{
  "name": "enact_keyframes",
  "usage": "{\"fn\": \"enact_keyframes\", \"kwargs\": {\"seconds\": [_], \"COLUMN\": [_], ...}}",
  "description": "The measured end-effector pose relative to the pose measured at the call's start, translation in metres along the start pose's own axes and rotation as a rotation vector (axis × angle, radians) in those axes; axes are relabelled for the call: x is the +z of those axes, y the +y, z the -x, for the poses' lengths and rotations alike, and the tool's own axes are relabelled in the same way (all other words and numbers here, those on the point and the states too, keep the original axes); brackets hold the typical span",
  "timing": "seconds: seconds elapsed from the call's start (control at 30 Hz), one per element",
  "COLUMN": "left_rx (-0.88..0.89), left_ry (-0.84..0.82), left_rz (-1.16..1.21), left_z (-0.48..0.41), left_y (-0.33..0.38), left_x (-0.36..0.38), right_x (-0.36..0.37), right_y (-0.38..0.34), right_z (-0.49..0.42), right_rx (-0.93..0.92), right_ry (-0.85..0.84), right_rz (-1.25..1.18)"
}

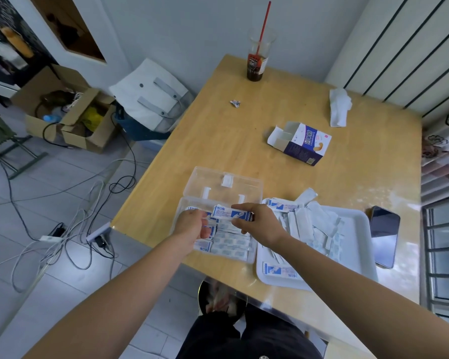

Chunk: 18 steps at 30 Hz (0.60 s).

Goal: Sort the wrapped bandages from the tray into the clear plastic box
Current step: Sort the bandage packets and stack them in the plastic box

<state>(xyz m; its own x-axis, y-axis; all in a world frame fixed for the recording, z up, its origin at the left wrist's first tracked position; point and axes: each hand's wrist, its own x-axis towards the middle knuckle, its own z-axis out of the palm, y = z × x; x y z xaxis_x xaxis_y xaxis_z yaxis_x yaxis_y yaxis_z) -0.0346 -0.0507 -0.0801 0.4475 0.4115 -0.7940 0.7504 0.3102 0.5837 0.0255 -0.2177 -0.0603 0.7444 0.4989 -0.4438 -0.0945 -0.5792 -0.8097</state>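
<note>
While held just above the open compartment, wrapped bandage [231, 213]: stretched level between the two hands, blue print up, not yet let go; likely being squared up to lie flat with the rest.
Right hand [259, 224]: thumb and fingers closed tight on the strip's right end in a firm pinch.
Left hand [192, 225]: fingers curled in at the strip's left end, seemingly pinching it too (exact contact partly hidden by the knuckles).
Clear plastic box [181, 207]: directly beneath the grip, with lid [223, 182] thrown back on the far side, probably to leave the drop unblocked.
Bandages in the box [231, 243]: below the grip, laid flat in rows, mostly lined up one way.
Tray [355, 255]: just right of the grip, hard against the box wall or very nearly; short reach, presumably the reason for the placing.
Loose pile [311, 218]: heaped on the tray right of the right hand, jumbled and overlapping.
Single strip [280, 270]: apart from the pile, nearer than the grip, by the tray's near edge.
Phone [384, 237]: beyond the tray to the right, well apart from the grip.
Carton [301, 143]: past the grip on the far side, opened, lying on its side.
Progress: judged partway, with plenty left on the tray.
</note>
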Motion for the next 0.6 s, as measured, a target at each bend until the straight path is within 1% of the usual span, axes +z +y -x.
{"fn": "enact_keyframes", "kwargs": {"seconds": [0.13,0.17,0.2,0.27,0.3,0.4,0.53,0.6], "left_rx": [0.179,0.231,0.289,0.37,0.387,0.409,0.496,0.524], "left_ry": [-0.175,-0.195,-0.181,-0.099,-0.086,-0.117,0.017,0.034], "left_rz": [-0.191,-0.253,-0.31,-0.382,-0.41,-0.487,-0.576,-0.598], "left_z": [0.018,0.021,0.021,0.019,0.017,0.017,0.015,0.015], "left_y": [0.005,0.005,0.004,0.001,0.0,-0.004,-0.008,-0.007], "left_x": [-0.006,-0.006,-0.007,-0.011,-0.014,-0.019,-0.026,-0.03], "right_x": [0.011,0.013,0.015,0.02,0.021,0.024,0.029,0.03], "right_y": [-0.009,-0.011,-0.012,-0.015,-0.015,-0.016,-0.018,-0.016], "right_z": [-0.002,-0.002,-0.003,-0.004,-0.004,-0.001,0.002,0.0], "right_rx": [-0.011,-0.022,-0.03,-0.029,-0.026,-0.017,0.026,0.063], "right_ry": [-0.051,-0.06,-0.065,-0.07,-0.073,-0.092,-0.128,-0.126], "right_rz": [0.015,0.022,0.024,0.014,0.008,-0.009,-0.133,-0.131]}}
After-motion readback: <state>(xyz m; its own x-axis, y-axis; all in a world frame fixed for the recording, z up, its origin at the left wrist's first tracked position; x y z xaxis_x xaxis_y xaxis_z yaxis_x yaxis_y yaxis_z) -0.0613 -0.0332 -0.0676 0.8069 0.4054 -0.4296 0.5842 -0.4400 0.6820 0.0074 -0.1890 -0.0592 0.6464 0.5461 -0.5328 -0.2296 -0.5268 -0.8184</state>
